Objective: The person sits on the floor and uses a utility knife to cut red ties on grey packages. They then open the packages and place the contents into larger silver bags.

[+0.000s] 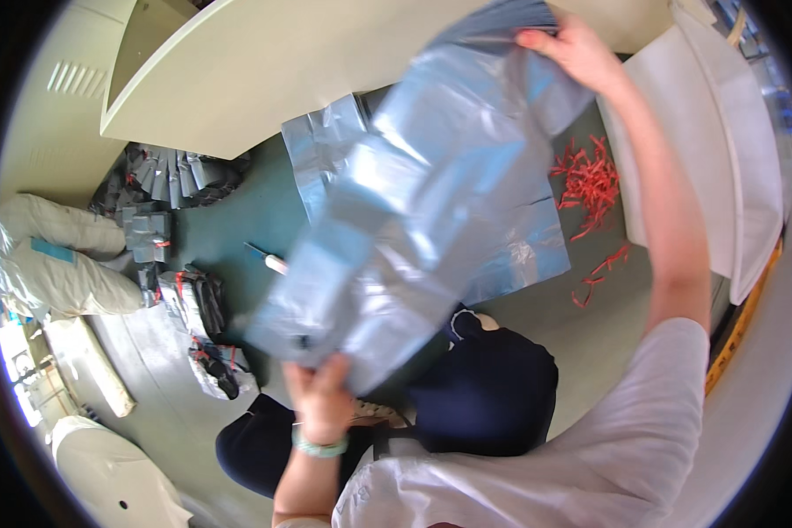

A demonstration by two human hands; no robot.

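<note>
Between my two hands stretches a stack of silver-grey plastic bags (429, 178), slanting from lower left to upper right and partly blurred. My left hand (322, 399), with a pale green band at the wrist, grips its lower end. The upper end is pinched by my right hand (577, 56), thumb on top, where many thin layers show at the edge. Beneath it, more flat silver plastic bags (521, 257) lie on the green floor. Another silver pile (323, 135) rests farther back, partly covered. A knife-like tool with a white handle (275, 264) lies left of the held stack, partly hidden by it.
Red strips (587, 181) are heaped on the floor at right. Tied bundles of grey bags (191, 300) and stuffed white sacks (72, 277) lie at left. A cream metal cabinet (237, 72) stands ahead, a white container (686, 145) at right. My bent knees (488, 389) are below.
</note>
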